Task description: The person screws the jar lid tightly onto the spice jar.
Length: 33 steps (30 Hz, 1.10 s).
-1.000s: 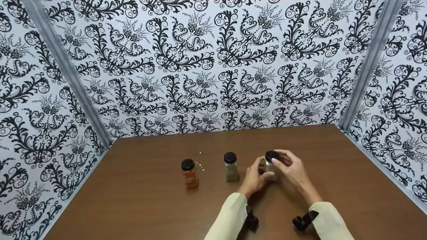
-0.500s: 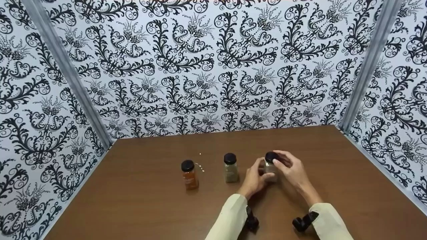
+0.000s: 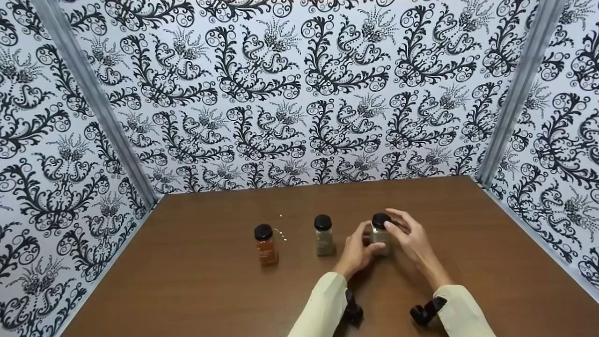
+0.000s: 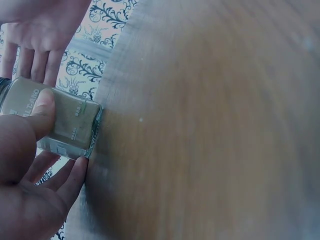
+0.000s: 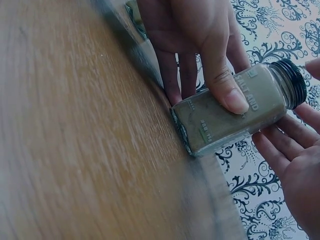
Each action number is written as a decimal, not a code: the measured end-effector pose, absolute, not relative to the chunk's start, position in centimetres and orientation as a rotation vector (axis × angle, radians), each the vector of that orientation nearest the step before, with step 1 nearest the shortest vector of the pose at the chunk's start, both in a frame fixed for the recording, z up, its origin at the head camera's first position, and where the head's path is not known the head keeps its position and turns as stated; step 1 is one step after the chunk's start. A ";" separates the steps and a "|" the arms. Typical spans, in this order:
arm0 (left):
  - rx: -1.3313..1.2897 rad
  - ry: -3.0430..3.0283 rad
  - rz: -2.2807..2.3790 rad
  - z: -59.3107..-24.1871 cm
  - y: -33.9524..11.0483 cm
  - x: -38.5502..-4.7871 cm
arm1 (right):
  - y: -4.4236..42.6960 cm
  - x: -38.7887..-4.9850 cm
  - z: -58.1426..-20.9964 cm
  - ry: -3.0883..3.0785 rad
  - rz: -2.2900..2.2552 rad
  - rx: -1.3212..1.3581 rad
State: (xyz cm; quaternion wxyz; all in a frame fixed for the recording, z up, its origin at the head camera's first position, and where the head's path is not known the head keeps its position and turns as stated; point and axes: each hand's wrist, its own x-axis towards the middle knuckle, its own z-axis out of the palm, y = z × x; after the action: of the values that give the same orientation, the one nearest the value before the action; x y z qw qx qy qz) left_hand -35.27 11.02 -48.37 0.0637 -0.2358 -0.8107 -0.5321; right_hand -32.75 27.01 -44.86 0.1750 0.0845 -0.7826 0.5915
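A square glass spice jar (image 5: 215,117) with a black screw lid (image 5: 292,82) stands upright on the table, holding greyish-brown powder; its print reads "SALT AND". My left hand (image 3: 358,250) grips the jar's body, thumb across the front and fingers behind. Around the lid, my right hand (image 3: 414,241) has its fingers fairly straight. In the right wrist view, the right thumb (image 5: 313,68) is slightly apart from the lid. Left of my hands stand a jar of green-grey seasoning (image 3: 324,241) and a jar of orange-red spice (image 3: 266,250), both with black lids.
Small pale bits (image 3: 281,234) lie on the brown wooden table (image 3: 201,281) near the orange-red jar. Patterned black-and-white panels (image 3: 299,117) enclose the table at the back and sides. Black wrist-worn devices (image 3: 353,311) sit below both sleeves.
The right thumb has shifted slightly right along the lid, and its fingers have loosened a little. My left hand and the three jars stay in place.
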 end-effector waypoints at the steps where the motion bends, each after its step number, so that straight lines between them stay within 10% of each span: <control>1: -0.700 -2.458 -1.610 -48.3 11.0 -35.2 | 27.0 -32.8 -44.9 -2.220 1.660 0.248; 33: -0.717 -2.432 -1.612 -48.4 11.0 -35.2 | 26.9 -33.0 -45.2 -2.164 1.651 0.303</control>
State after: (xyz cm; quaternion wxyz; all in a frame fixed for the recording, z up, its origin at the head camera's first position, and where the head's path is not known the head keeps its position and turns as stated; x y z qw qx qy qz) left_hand -35.20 11.00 -48.40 0.0685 -0.2382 -0.8076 -0.5352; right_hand -33.04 26.87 -45.21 0.2001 0.1083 -0.7742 0.5906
